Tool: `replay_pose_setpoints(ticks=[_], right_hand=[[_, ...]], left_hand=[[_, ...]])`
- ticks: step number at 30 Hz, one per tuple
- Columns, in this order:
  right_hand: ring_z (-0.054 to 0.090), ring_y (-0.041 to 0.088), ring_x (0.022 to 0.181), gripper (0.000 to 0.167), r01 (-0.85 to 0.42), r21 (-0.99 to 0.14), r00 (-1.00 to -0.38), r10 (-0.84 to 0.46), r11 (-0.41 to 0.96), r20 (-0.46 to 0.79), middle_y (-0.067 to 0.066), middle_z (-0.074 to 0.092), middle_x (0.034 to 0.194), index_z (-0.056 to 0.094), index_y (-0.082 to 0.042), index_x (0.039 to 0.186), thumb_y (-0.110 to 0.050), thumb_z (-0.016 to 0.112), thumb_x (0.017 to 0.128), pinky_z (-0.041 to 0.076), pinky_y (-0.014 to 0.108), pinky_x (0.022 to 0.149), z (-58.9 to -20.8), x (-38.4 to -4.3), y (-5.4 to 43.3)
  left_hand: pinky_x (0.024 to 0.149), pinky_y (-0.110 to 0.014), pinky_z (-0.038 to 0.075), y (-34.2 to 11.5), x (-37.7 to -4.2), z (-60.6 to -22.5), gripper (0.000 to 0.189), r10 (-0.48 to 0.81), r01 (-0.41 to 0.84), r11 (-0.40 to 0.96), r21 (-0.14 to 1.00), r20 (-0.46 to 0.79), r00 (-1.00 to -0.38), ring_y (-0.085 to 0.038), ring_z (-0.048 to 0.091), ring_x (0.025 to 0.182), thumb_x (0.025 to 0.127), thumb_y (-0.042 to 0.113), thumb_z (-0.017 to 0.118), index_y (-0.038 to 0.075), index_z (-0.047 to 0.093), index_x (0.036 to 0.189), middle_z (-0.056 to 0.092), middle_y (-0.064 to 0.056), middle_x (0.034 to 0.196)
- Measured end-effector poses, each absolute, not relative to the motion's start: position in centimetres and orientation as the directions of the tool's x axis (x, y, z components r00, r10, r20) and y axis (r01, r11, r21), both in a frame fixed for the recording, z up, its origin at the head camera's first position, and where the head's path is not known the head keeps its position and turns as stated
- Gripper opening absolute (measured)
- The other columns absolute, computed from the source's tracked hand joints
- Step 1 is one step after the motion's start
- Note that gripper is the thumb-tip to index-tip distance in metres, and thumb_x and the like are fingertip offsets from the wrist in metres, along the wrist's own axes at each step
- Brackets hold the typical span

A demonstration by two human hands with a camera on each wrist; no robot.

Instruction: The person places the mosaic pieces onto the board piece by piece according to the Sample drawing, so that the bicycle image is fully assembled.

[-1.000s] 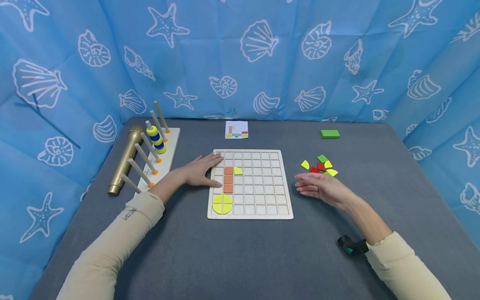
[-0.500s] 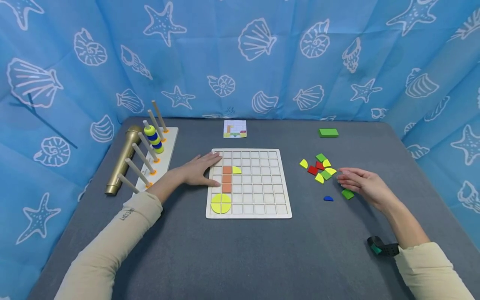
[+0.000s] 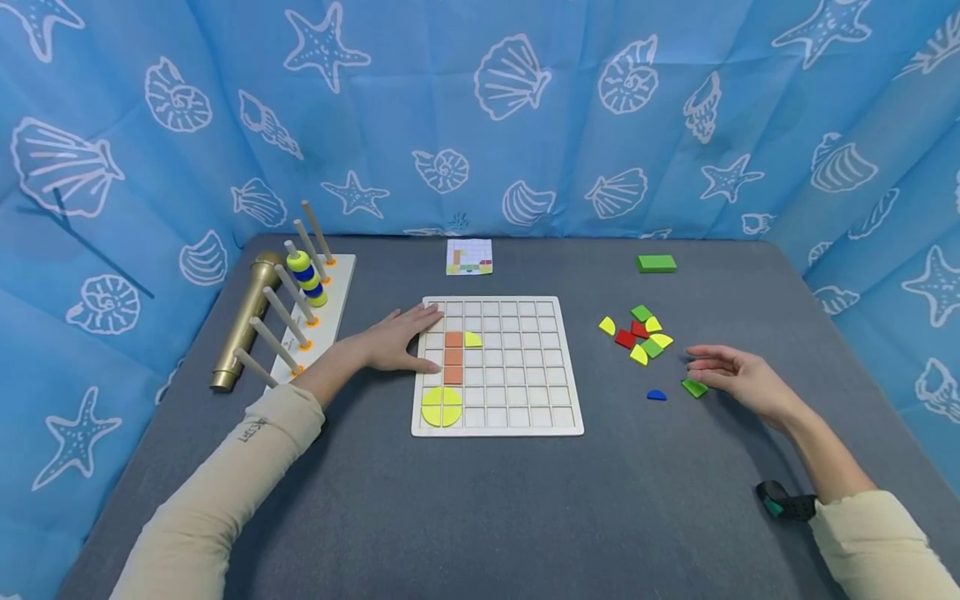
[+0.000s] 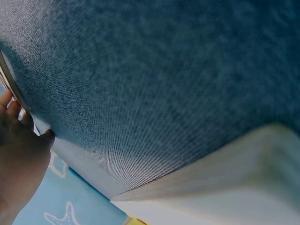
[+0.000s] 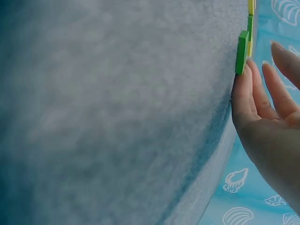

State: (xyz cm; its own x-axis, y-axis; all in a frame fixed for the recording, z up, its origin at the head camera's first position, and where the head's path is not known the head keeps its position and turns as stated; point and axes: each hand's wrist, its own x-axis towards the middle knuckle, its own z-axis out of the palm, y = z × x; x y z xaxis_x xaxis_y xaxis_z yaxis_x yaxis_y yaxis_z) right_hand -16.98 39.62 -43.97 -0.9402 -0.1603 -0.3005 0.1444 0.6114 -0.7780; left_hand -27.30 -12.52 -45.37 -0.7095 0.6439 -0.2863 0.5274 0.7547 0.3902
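Observation:
My left hand rests over the left edge of a pale wooden grid board, thumb spread from the fingers. In the left wrist view that hand touches the board's edge. Three orange squares form a column on the board. A yellow circle of quarter pieces lies below them, and a single yellow quarter piece beside the top square. My right hand hovers with loosely bent fingers at a green tile. In the right wrist view the green tile is by the fingertips, not visibly pinched.
Loose red, yellow and green pieces lie right of the board, with a blue half-round piece nearer. A green block and a pattern card lie farther back. A peg stand and brass-coloured tube stand left.
My right hand has moved right, away from the loose pieces near the board, uncovering the blue piece and the green tile. My left hand has stayed on the board.

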Motion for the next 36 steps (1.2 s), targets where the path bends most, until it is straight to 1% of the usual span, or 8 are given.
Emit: replay_pose_setpoints(ticks=[7,10,16,23,28,31,34,36], right_hand=[[0.057,0.001,0.092,0.058,0.043,-0.77,-0.954,-0.204,0.636,-0.221,0.025,0.054,0.121,0.041,0.007,0.138,-0.018,0.066,0.092,0.052,0.022,0.074,-44.3,-16.5,39.5],[0.057,0.005,0.092,0.056,-0.01,-0.744,-0.958,-0.22,0.668,-0.185,0.024,0.055,0.118,0.044,0.008,0.136,-0.013,0.068,0.09,0.051,0.02,0.073,-44.4,-16.3,39.4],[0.056,0.009,0.09,0.055,-0.057,-0.68,-0.962,-0.222,0.731,-0.158,0.021,0.057,0.112,0.047,0.008,0.133,-0.009,0.071,0.087,0.049,0.018,0.072,-44.4,-16.2,39.0],[0.054,0.014,0.081,0.05,-0.062,-0.624,-0.968,-0.199,0.779,-0.151,0.014,0.057,0.1,0.051,0.007,0.13,-0.006,0.071,0.085,0.047,0.023,0.064,-44.3,-15.9,38.9],[0.053,0.019,0.076,0.035,-0.05,-0.569,-0.979,-0.154,0.821,-0.136,0.012,0.059,0.094,0.061,0.005,0.119,-0.008,0.068,0.087,0.045,0.028,0.058,-44.1,-16.0,38.7],[0.057,0.022,0.077,0.028,-0.036,-0.528,-0.989,-0.107,0.849,-0.104,0.013,0.063,0.093,0.065,0.004,0.113,-0.009,0.068,0.088,0.046,0.03,0.057,-43.9,-16.1,38.7],[0.06,0.023,0.076,0.028,-0.001,-0.528,-0.994,-0.059,0.849,-0.092,0.016,0.065,0.092,0.064,0.005,0.114,-0.01,0.067,0.09,0.048,0.031,0.055,-43.7,-16.2,38.6],[0.063,0.022,0.076,0.031,0.027,-0.562,-0.994,-0.039,0.827,-0.105,0.017,0.066,0.093,0.062,0.006,0.116,-0.013,0.066,0.092,0.05,0.03,0.055,-43.4,-16.3,38.3]], left_hand=[[0.113,-0.051,0.003,-12.5,-27.2,-45.1,0.099,0.637,0.522,0.761,0.385,-0.296,-0.711,-0.024,0.0,0.144,0.084,0.062,0.061,0.012,0.013,0.154,0.007,-0.008,0.159],[0.113,-0.052,0.003,-12.6,-27.2,-45.2,0.098,0.645,0.528,0.754,0.392,-0.288,-0.707,-0.026,0.0,0.144,0.084,0.06,0.062,0.011,0.014,0.154,0.008,-0.009,0.159],[0.113,-0.049,0.003,-12.6,-27.3,-45.2,0.097,0.629,0.516,0.77,0.375,-0.31,-0.713,-0.022,-0.001,0.144,0.085,0.061,0.06,0.014,0.012,0.155,0.006,-0.006,0.159],[0.113,-0.052,0.004,-12.5,-27.1,-45.1,0.098,0.651,0.534,0.75,0.391,-0.285,-0.704,-0.025,0.001,0.144,0.084,0.06,0.062,0.011,0.014,0.154,0.008,-0.009,0.159],[0.113,-0.051,0.003,-12.5,-27.2,-45.1,0.098,0.644,0.529,0.755,0.388,-0.29,-0.707,-0.024,0.001,0.144,0.084,0.06,0.062,0.012,0.014,0.154,0.008,-0.008,0.159],[0.113,-0.051,0.003,-12.5,-27.3,-45.2,0.098,0.645,0.532,0.754,0.385,-0.286,-0.708,-0.025,0.001,0.144,0.084,0.06,0.062,0.011,0.014,0.154,0.008,-0.009,0.159],[0.113,-0.051,0.003,-12.5,-27.3,-45.3,0.099,0.646,0.534,0.755,0.38,-0.289,-0.707,-0.025,0.001,0.144,0.084,0.062,0.061,0.011,0.014,0.154,0.007,-0.009,0.159],[0.113,-0.051,0.003,-12.5,-27.3,-45.3,0.099,0.647,0.533,0.754,0.384,-0.293,-0.704,-0.025,0.0,0.144,0.084,0.062,0.061,0.011,0.014,0.154,0.007,-0.009,0.159]])
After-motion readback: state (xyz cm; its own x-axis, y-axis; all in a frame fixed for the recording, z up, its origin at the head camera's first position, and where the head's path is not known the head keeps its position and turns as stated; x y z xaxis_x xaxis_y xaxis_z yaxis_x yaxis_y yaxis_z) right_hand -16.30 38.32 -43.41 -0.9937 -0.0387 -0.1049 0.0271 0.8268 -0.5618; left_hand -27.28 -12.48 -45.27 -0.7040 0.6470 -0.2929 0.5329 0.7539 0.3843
